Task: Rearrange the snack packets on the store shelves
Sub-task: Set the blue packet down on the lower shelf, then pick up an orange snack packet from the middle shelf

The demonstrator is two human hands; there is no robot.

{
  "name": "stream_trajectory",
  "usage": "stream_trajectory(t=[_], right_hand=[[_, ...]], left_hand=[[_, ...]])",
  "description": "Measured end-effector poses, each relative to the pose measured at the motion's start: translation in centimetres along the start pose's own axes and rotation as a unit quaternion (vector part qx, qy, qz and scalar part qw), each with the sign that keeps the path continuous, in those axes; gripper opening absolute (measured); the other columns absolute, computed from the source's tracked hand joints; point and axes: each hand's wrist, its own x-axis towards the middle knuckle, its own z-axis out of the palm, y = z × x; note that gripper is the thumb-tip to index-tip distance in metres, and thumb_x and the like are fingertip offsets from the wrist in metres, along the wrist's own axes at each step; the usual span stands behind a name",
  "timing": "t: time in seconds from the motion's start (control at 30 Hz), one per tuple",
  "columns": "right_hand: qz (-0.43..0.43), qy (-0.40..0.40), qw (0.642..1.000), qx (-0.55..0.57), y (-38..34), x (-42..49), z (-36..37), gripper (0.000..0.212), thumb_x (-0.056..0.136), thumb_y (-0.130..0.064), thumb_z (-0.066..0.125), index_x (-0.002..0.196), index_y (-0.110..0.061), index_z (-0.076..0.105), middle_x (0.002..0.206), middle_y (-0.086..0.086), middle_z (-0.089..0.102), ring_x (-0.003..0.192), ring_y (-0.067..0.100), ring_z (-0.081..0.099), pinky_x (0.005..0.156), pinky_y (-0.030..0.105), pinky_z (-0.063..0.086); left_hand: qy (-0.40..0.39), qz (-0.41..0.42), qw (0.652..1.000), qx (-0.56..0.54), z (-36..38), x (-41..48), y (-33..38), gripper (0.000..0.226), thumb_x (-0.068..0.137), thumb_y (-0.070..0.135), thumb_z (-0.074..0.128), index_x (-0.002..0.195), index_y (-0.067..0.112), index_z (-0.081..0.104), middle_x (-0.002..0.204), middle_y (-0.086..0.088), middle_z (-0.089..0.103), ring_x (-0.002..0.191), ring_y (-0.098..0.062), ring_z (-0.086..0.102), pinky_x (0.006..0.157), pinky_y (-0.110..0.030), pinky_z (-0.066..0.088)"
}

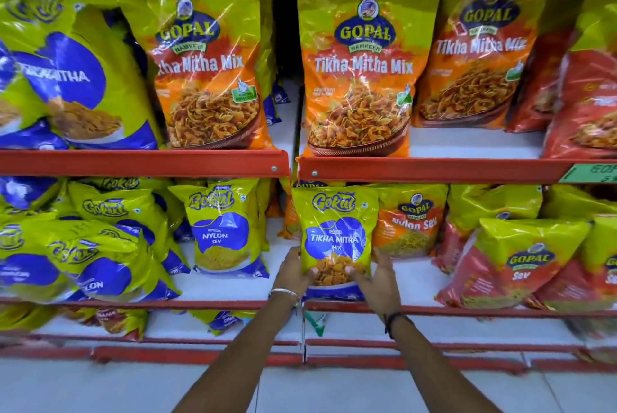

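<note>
A yellow-green and blue Gokul Tikha Mitha Mix packet (335,229) stands upright at the front of the middle shelf (233,304), just right of the shelf joint. My left hand (295,270) grips its lower left edge and my right hand (379,275) grips its lower right edge. To its left stands a Gokul Nylon Sev packet (225,232). Behind it on the right sits an orange Gopal Nylon Sev packet (409,222).
The top shelf (143,162) carries large orange Gopal Tikha Mitha Mix bags (359,78), blue Gokul bags at left and red bags at right. Red Gopal Sev packets (521,265) lean at middle right. Gokul packets pile at middle left. A lower shelf holds more packets.
</note>
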Motion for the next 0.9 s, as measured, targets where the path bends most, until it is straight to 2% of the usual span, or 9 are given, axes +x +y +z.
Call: stream_trajectory(t=[0.1,0.2,0.3,0.4,0.53,0.63,0.7,0.8,0.9], right_hand=[[-0.062,0.100,0.993,0.008,-3.1,-1.7,-0.5,0.062,0.080,-0.044,0.068,0.127,-0.010,0.049,0.126,0.009,0.054,0.118,0.024,0.050,0.098,0.045,0.044],[-0.185,0.124,0.972,0.081,-9.7,-2.6,-0.9,0.041,0.084,-0.040,0.061,0.115,-0.015,0.055,0.115,0.004,0.057,0.108,0.011,0.052,0.096,0.031,0.044],[-0.295,0.137,0.939,0.115,-17.7,-2.0,-0.7,0.024,0.088,-0.021,0.063,0.111,-0.015,0.058,0.110,0.005,0.060,0.106,0.013,0.056,0.092,0.023,0.044],[-0.347,0.133,0.917,0.143,-24.9,-0.8,0.1,0.027,0.090,-0.018,0.061,0.116,-0.012,0.057,0.113,0.005,0.060,0.107,0.016,0.058,0.091,0.022,0.045],[-0.302,0.056,0.943,0.125,-30.4,2.0,2.4,0.057,0.090,-0.032,0.061,0.138,-0.008,0.042,0.139,0.010,0.049,0.126,0.013,0.047,0.104,0.026,0.039],[-0.239,-0.005,0.971,0.032,-32.2,3.5,3.8,0.083,0.088,-0.046,0.060,0.149,-0.008,0.020,0.155,0.010,0.030,0.142,0.023,0.030,0.111,0.032,0.028],[-0.221,-0.030,0.975,0.004,-32.9,4.0,4.3,0.087,0.086,-0.049,0.061,0.149,-0.008,0.017,0.150,0.010,0.037,0.136,0.026,0.039,0.101,0.030,0.038],[-0.211,-0.030,0.977,-0.003,-33.4,4.2,4.4,0.079,0.086,-0.047,0.063,0.144,-0.007,0.028,0.116,0.004,0.054,0.115,0.027,0.056,0.066,0.015,0.040],[-0.215,-0.008,0.976,0.018,-33.3,4.0,4.7,0.071,0.084,-0.044,0.066,0.139,-0.009,0.037,0.118,0.004,0.059,0.115,0.024,0.057,0.075,0.019,0.037]], left_hand=[[0.050,0.093,0.994,0.010,-2.5,-1.9,2.3,0.053,0.085,0.038,0.054,0.126,0.005,0.048,0.128,-0.013,0.057,0.120,-0.026,0.052,0.100,-0.040,0.042],[0.141,0.250,0.958,-0.020,-7.3,-3.2,5.9,0.033,0.091,0.032,0.045,0.118,0.014,0.052,0.120,0.000,0.057,0.114,-0.010,0.051,0.097,-0.038,0.042],[0.267,0.351,0.898,-0.003,-13.4,-2.4,10.2,0.027,0.093,0.018,0.047,0.119,0.012,0.052,0.125,-0.006,0.056,0.122,-0.021,0.048,0.106,-0.032,0.036],[0.354,0.368,0.860,-0.013,-19.5,-0.7,13.7,0.034,0.092,0.007,0.049,0.126,0.004,0.048,0.132,-0.006,0.048,0.128,-0.027,0.042,0.111,-0.033,0.030],[0.333,0.273,0.902,-0.022,-25.1,3.0,14.6,0.056,0.091,0.021,0.049,0.138,-0.003,0.030,0.142,-0.022,0.036,0.135,-0.033,0.034,0.115,-0.047,0.028],[0.237,0.182,0.951,-0.079,-26.7,3.8,14.3,0.075,0.090,0.041,0.052,0.144,0.001,0.019,0.149,-0.016,0.033,0.137,-0.027,0.035,0.114,-0.039,0.031],[0.202,0.155,0.965,-0.069,-27.3,4.0,14.0,0.074,0.092,0.040,0.054,0.145,0.003,0.017,0.146,-0.013,0.040,0.133,-0.025,0.042,0.103,-0.029,0.036],[0.178,0.159,0.970,-0.034,-28.2,4.4,13.9,0.064,0.091,0.038,0.056,0.139,0.006,0.029,0.136,-0.012,0.052,0.124,-0.026,0.051,0.091,-0.028,0.039],[0.180,0.178,0.966,-0.047,-28.5,4.4,13.7,0.060,0.087,0.034,0.064,0.135,0.008,0.038,0.130,-0.011,0.056,0.118,-0.024,0.055,0.087,-0.027,0.041]])
